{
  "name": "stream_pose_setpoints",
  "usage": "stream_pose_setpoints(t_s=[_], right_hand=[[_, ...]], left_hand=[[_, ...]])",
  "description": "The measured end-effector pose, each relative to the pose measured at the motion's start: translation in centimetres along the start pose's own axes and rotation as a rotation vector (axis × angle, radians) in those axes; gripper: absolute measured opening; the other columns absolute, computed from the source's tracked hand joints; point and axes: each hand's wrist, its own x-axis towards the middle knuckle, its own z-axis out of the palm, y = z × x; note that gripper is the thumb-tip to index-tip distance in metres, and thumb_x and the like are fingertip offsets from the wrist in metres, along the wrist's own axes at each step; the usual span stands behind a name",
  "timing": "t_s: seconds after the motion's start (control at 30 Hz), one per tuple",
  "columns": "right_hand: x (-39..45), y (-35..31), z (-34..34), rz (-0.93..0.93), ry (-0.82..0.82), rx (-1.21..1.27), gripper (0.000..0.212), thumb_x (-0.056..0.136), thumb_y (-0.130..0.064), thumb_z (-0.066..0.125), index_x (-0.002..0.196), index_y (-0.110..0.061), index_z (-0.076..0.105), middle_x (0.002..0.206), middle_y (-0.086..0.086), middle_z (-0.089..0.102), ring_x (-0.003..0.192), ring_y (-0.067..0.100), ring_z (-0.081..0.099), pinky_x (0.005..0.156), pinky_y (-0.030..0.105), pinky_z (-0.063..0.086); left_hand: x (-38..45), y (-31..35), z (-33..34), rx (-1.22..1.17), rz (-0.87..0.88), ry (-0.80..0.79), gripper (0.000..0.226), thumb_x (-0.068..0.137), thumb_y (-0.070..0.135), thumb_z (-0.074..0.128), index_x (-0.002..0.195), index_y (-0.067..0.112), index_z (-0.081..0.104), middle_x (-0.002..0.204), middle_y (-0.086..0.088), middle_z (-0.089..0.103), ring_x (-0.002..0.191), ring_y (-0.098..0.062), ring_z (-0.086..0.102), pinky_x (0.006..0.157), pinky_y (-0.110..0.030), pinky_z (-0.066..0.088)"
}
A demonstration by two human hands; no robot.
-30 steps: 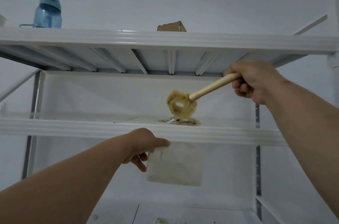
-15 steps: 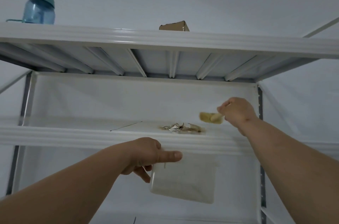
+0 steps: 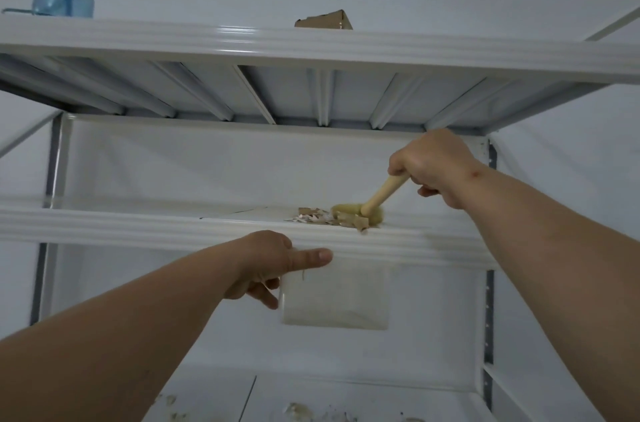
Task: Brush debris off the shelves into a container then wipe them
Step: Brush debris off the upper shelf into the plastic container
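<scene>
Wooden brush (image 3: 375, 202) handle inside tightly curled right-hand fingers (image 3: 398, 168)

Head view, close, upward at shelves (image 3: 242, 227).

Left arm: you reach it up and forward from the lower left, forearm bare.
Left hand (image 3: 270, 260): your thumb points straight out to the right, and your fingers (image 3: 265, 295) curl beneath it in a pinch on the container (image 3: 334, 300).
Right arm: you bring it in from the right edge, rising toward the middle.
Right hand (image 3: 433, 165): knuckles up, your fingers wrap the handle of the brush (image 3: 375, 202).
</scene>
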Motion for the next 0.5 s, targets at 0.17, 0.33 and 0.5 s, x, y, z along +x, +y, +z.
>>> stream_pose_setpoints(t_s=[0.17, 0.33, 0.5], right_hand=[[-1.3, -0.9, -1.5, -0.067, -0.02, -0.038, 0.017, 0.076, -0.009, 0.067, 0.09, 0.001, 0.066, 0.071, 0.009, 0.05, 0.061, 0.018, 0.046, 0.052, 0.028, 0.046], [-2.0, -1.2, -2.3, -0.101, -0.015, -0.041, 0.014, 0.076, -0.009, 0.067, 0.086, 0.001, 0.065, 0.071, 0.008, 0.051, 0.06, 0.018, 0.047, 0.05, 0.026, 0.046], [-2.9, -2.0, -3.4, -0.133, -0.028, -0.003, 0.006, 0.077, -0.007, 0.066, 0.076, -0.004, 0.06, 0.065, 0.006, 0.047, 0.055, 0.016, 0.043, 0.05, 0.027, 0.043]], left_hand=[[-0.3, 0.4, 0.0, 0.006, -0.018, -0.015, 0.079, 0.045, 0.063, 0.075, 0.099, 0.006, 0.063, 0.092, -0.009, 0.053, 0.077, -0.021, 0.047, 0.07, -0.04, 0.06], [-0.9, 1.0, -0.6, -0.041, -0.033, -0.057, 0.08, 0.042, 0.063, 0.078, 0.098, 0.008, 0.067, 0.091, -0.009, 0.053, 0.077, -0.023, 0.042, 0.072, -0.045, 0.059], [-1.8, 1.9, -1.0, -0.043, -0.047, -0.069, 0.084, 0.04, 0.063, 0.077, 0.102, 0.008, 0.069, 0.092, -0.009, 0.051, 0.073, -0.021, 0.04, 0.07, -0.044, 0.059]])
